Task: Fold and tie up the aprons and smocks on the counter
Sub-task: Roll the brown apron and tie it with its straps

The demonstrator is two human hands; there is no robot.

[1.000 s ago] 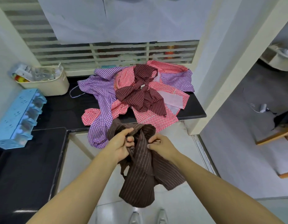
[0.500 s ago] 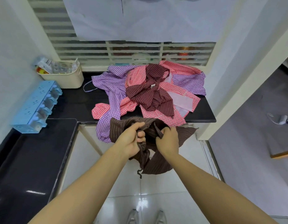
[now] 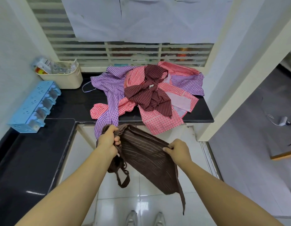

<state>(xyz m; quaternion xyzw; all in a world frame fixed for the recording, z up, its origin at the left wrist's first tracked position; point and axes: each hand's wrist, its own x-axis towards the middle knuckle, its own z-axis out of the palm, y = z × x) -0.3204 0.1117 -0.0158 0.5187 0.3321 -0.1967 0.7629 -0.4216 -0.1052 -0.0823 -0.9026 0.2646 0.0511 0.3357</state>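
A black L-shaped counter [image 3: 73,101] runs under a slatted window [image 3: 133,51] partly covered by white paper sheets [image 3: 122,18]. White walls [image 3: 11,46], glossy white floor tiles [image 3: 141,198].

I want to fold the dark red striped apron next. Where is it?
In the head view, the dark red striped apron lies on top of the checked pile, toward the right end of the black counter, below the window.

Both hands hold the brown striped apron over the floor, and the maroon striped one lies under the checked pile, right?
No. The head view shows the maroon striped apron on top of the checked pile, not under it. The left hand and right hand do hold the brown striped apron over the floor.
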